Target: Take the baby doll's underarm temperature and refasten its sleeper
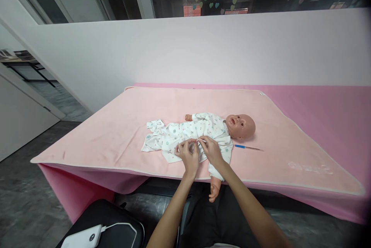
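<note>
Both hands, left (188,154) and right (210,149), pinch the romper (185,130) front closed on the doll (240,125). One doll arm (216,184) hangs off the counter (87,140) edge below the grip; tugging could drag it over.

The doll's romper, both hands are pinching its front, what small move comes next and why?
Probably press the two edges together where the fingertips meet: the left hand and right hand both pinch the romper front at the doll's middle, seemingly at a fastener.
</note>
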A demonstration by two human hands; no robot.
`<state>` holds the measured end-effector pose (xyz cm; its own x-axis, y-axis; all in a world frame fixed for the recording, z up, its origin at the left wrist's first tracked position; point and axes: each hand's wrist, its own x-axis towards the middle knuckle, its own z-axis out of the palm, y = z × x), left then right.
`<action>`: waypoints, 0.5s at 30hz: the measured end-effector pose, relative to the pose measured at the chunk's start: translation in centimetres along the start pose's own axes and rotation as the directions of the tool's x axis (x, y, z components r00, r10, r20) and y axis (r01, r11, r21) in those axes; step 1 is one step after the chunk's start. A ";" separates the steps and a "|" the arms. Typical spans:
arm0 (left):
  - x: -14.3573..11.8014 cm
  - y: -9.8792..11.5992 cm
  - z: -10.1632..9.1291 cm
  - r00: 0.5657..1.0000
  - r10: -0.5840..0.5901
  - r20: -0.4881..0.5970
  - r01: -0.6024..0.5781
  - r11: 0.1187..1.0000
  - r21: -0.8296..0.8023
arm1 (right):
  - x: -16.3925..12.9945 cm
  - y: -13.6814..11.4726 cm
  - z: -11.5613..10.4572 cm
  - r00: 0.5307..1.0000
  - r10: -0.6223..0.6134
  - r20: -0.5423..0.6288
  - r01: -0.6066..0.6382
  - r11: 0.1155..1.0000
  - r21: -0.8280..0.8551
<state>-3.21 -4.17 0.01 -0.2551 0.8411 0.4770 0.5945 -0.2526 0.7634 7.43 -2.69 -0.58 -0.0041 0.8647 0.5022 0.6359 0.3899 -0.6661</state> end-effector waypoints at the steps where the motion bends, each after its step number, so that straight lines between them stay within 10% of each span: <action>1: 0.0 0.0 0.0 1.000 0.009 0.002 -0.009 1.000 0.007 | 0.0 -0.1 0.0 1.000 0.010 -0.001 -0.010 1.000 0.024; 15: -0.1 0.0 0.6 0.999 0.046 -0.009 -0.045 0.996 0.071 | -0.4 -1.0 -0.8 1.000 0.016 -0.010 -0.015 0.999 0.049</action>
<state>-2.72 -3.97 -0.27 -0.2343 0.8241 0.5156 0.6579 -0.2561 0.7083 7.42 -3.69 0.32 0.0139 0.8674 0.4975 0.5972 0.3918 -0.6999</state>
